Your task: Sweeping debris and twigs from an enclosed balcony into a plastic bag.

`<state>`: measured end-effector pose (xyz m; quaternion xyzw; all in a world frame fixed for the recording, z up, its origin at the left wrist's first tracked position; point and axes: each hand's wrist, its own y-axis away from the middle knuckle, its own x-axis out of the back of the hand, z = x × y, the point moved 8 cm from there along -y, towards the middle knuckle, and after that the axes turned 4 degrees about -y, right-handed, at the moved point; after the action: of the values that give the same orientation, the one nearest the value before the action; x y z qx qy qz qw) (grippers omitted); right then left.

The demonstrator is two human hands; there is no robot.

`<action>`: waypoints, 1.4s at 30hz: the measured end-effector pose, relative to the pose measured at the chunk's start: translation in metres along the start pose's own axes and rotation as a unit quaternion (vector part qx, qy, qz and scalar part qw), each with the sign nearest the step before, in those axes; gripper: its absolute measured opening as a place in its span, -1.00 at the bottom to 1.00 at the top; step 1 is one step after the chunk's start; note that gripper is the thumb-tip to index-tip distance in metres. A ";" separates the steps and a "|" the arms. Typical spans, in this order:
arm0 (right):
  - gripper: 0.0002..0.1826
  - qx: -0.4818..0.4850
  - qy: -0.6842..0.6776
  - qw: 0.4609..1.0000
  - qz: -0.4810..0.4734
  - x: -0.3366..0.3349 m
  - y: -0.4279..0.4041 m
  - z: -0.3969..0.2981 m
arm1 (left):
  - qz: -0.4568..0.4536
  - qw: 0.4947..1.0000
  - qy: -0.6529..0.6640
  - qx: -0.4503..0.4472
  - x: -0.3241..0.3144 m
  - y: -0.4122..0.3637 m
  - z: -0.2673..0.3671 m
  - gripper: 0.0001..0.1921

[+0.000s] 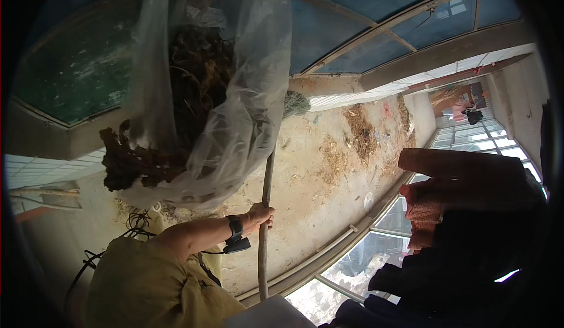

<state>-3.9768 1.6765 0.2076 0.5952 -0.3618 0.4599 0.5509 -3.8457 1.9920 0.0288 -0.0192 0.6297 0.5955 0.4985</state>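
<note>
My left hand (pixel 259 216) grips a slim wooden pole (pixel 262 257), its fingers wrapped around the shaft. A black band with a small wired device (pixel 236 245) sits on that wrist. The pole's upper end disappears behind a large translucent plastic bag (pixel 260 85), which hangs close before me. Dark brown dried plant matter (pixel 202 72) fills part of this bag. A clump of the same matter (pixel 132 160) sticks out at the bag's lower left. My right hand is out of view.
Straw-like debris (pixel 361 134) lies scattered on the dusty floor (pixel 299 195). Dark clothes (pixel 467 178) hang at the right beside sunlit windows (pixel 370 257). Blue window panes (pixel 335 32) line the upper side. A coil of black cable (pixel 139 221) shows beyond my arm.
</note>
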 end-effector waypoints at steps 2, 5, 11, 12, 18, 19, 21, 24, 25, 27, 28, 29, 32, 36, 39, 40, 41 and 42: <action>-0.91 0.003 0.010 1.000 -0.001 0.008 -0.017 0.030 | 0.007 1.000 0.027 -0.013 -0.028 -0.014 -0.008 -0.79; -0.92 -0.034 0.003 0.999 0.024 0.018 -0.031 0.060 | -0.037 0.998 0.033 -0.024 -0.085 -0.018 -0.035 -0.77; -0.93 0.077 0.094 0.992 0.042 0.074 -0.128 0.110 | 0.121 0.967 0.224 -0.019 -0.069 -0.014 -0.082 -0.79; -0.93 0.104 0.115 0.986 0.060 0.084 -0.145 0.111 | 0.137 0.953 0.269 -0.031 -0.066 -0.015 -0.079 -0.81; -0.92 0.230 0.081 0.962 0.122 0.137 -0.273 0.052 | 0.199 0.894 0.391 -0.093 -0.053 -0.029 -0.020 -0.86; -0.91 0.233 0.090 0.960 0.124 0.141 -0.291 0.052 | 0.202 0.892 0.394 -0.095 -0.057 -0.034 -0.015 -0.86; -0.94 0.190 0.159 0.966 0.067 0.145 -0.322 0.049 | 0.217 0.884 0.405 -0.084 -0.066 -0.047 -0.006 -0.85; -0.98 0.177 0.198 0.964 0.024 0.166 -0.350 0.050 | 0.247 0.874 0.415 -0.052 -0.079 -0.066 0.004 -0.90; -0.98 0.197 0.193 0.960 0.048 0.175 -0.355 0.043 | 0.252 0.871 0.420 -0.034 -0.082 -0.074 0.003 -0.91; -0.98 0.207 0.212 0.954 0.036 0.183 -0.376 0.048 | 0.243 0.865 0.438 -0.037 -0.089 -0.086 0.003 -0.91; -0.98 0.216 0.240 0.945 0.051 0.188 -0.381 0.056 | 0.231 0.868 0.439 -0.006 -0.103 -0.087 0.008 -0.91; -0.98 0.237 0.252 0.937 0.042 0.182 -0.395 0.082 | 0.221 0.869 0.442 0.021 -0.113 -0.084 0.014 -0.92; -0.97 0.317 0.177 0.917 0.167 0.222 -0.421 0.093 | 0.145 0.892 0.426 0.035 -0.148 -0.102 0.019 -0.85; -0.94 0.318 0.193 0.910 0.185 0.224 -0.449 0.122 | 0.029 0.919 0.393 -0.020 -0.177 -0.102 0.066 -0.83; -0.92 0.316 0.163 0.922 0.155 0.182 -0.451 0.131 | 0.071 0.920 0.381 -0.052 -0.157 -0.113 0.080 -0.84; -0.91 0.320 0.150 0.923 0.152 0.163 -0.448 0.135 | 0.131 0.909 0.393 -0.050 -0.145 -0.116 0.083 -0.83; -0.93 0.300 0.124 0.943 0.072 0.160 -0.456 0.075 | 0.197 0.890 0.406 -0.060 -0.122 -0.116 0.086 -0.86; -0.93 0.221 0.121 0.967 -0.041 0.152 -0.462 0.053 | 0.227 0.882 0.408 -0.060 -0.113 -0.117 0.089 -0.88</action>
<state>-3.4875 1.6962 0.2037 0.6562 -0.1569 0.5743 0.4636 -3.6627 1.9624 0.0350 -0.1472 0.7276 0.6684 0.0468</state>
